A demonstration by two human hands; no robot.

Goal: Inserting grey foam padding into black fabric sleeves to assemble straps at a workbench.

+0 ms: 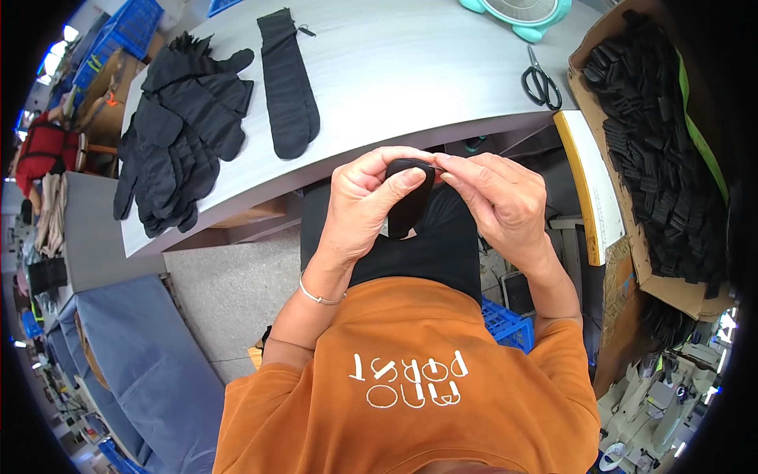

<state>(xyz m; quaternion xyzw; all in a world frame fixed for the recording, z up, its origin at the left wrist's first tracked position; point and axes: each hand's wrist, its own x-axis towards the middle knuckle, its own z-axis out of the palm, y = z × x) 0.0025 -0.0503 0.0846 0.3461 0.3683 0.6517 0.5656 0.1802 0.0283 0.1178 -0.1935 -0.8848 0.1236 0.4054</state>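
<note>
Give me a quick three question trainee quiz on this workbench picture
1. True or false: both hands grip the small black fabric piece.
2. Which lies right of the scissors on the table? A) pile of black gloves B) cardboard box of black pieces C) blue crate
3. What is on the left hand's wrist?

Key: 1 true; 2 B, the box; 3 a thin silver bracelet. The right hand wears none.

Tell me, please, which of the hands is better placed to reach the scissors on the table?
Probably the right hand: the scissors lie on the table's right side, nearer it. The left hand also pinches the black fabric piece and could keep hold.
</note>
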